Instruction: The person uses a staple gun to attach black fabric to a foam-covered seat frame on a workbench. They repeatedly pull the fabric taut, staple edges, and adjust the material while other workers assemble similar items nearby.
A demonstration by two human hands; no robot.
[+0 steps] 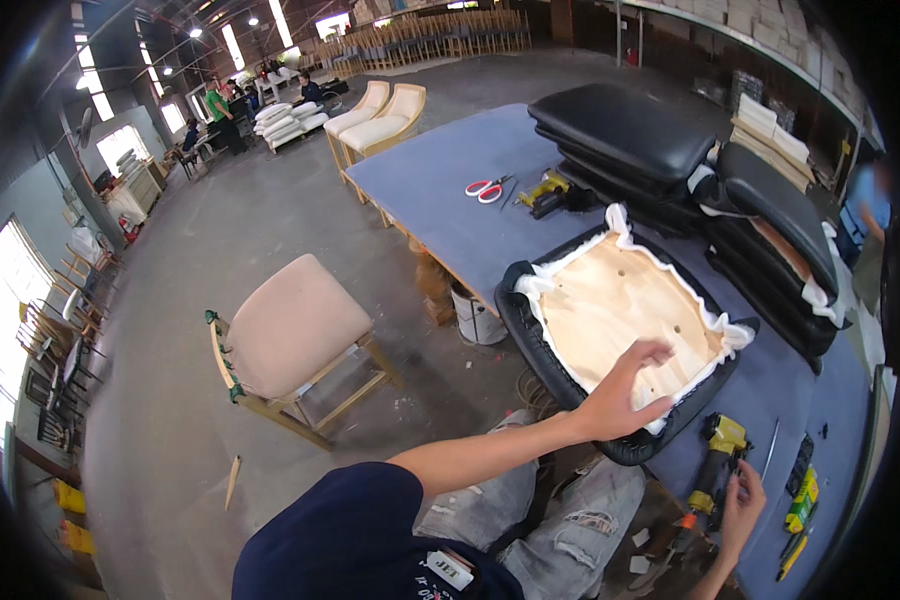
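A seat cushion lies upside down at the near table edge, its pale plywood base framed by white padding and black cover. My left hand is open over its near part, thumb and fingers apart; whether the palm touches the seat's edge is hard to see. To the right, a yellow and black pneumatic staple gun rests on the table with an orange hose fitting. The curled fingers of my right hand grip its black part from the right side.
Black upholstered cushions are stacked at the table's far right. Red-handled scissors and another yellow staple gun lie beyond the seat. Near my right hand are a yellow-green box and a yellow cutter. A beige chair stands left.
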